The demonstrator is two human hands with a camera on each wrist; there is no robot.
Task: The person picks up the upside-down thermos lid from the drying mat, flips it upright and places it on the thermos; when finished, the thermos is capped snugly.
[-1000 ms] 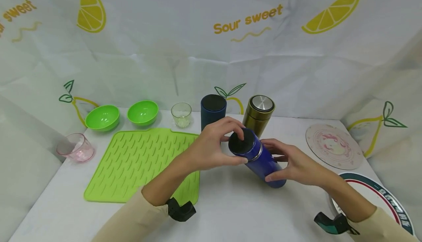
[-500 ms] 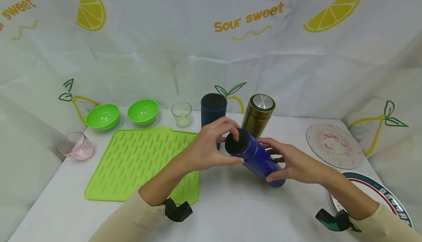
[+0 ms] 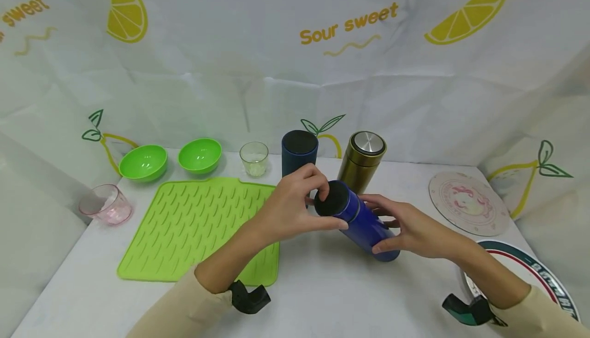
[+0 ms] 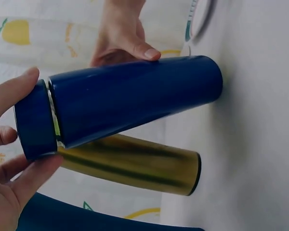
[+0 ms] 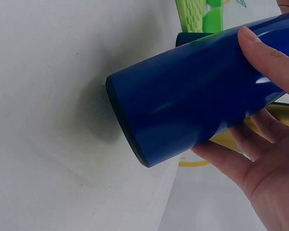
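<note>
A glossy blue thermos (image 3: 369, 235) leans to the left over the white table, its black-topped lid (image 3: 333, 198) toward my left hand (image 3: 292, 206). Thumb and fingers of that hand pinch the lid's rim from either side. Lower down, my right hand (image 3: 410, 228) grips the thermos body, thumb in front and fingers behind. In the left wrist view a thin, bright gap runs between the lid (image 4: 36, 120) and the body (image 4: 135, 98). The thermos base (image 5: 127, 125) hangs close over the table in the right wrist view.
Behind stand a dark blue thermos (image 3: 298, 153) and a gold thermos (image 3: 361, 166). A green mat (image 3: 198, 230) lies left, with two green bowls (image 3: 144, 164), a clear glass (image 3: 254, 160) and a pink glass (image 3: 110, 207) around it. A pink round mat (image 3: 467, 205) and a plate (image 3: 530, 271) lie right.
The lid end of the thermos has shifted slightly left. My left forefinger has slid from the lid's middle to its left edge. My right hand keeps its grip.
</note>
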